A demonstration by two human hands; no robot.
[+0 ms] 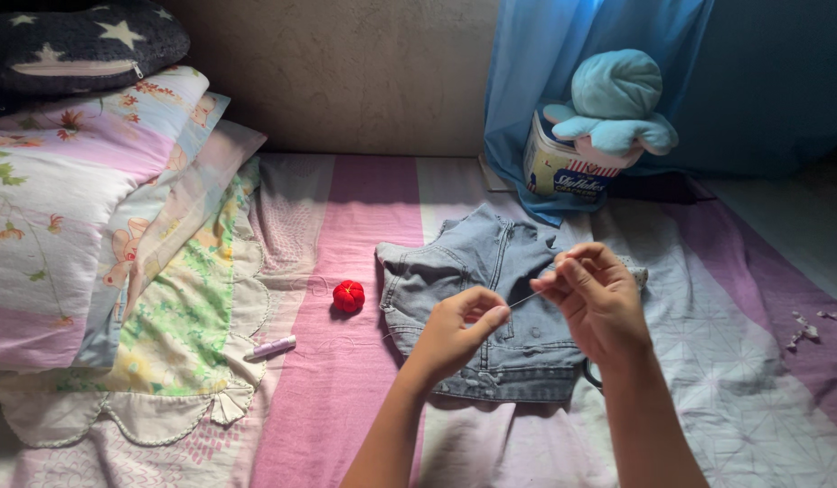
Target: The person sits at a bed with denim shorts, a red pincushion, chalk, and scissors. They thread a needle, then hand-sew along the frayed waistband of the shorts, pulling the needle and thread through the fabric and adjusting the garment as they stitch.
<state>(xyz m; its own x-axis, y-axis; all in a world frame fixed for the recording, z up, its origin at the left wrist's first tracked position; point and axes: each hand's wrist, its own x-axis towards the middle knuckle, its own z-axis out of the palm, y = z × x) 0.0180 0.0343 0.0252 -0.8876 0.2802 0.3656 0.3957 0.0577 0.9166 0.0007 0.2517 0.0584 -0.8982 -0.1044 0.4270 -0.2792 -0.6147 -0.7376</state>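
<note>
Your left hand (462, 318) and right hand (592, 294) each pinch an end of a thin pale thread (525, 297) above the light-blue denim jacket (491, 298) on the bed. The thread looks limp and slippery, so grip it close to its tip.

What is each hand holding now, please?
Left hand: fingers pinched shut on a thin thread, above the denim jacket.
Right hand: fingers pinched shut on the thread's other end.

Left hand (459, 323) and right hand (592, 296) pinch thin needle (525, 297) above denim jacket (491, 271); red pincushion (348, 295) at 9 o'clock.
</note>
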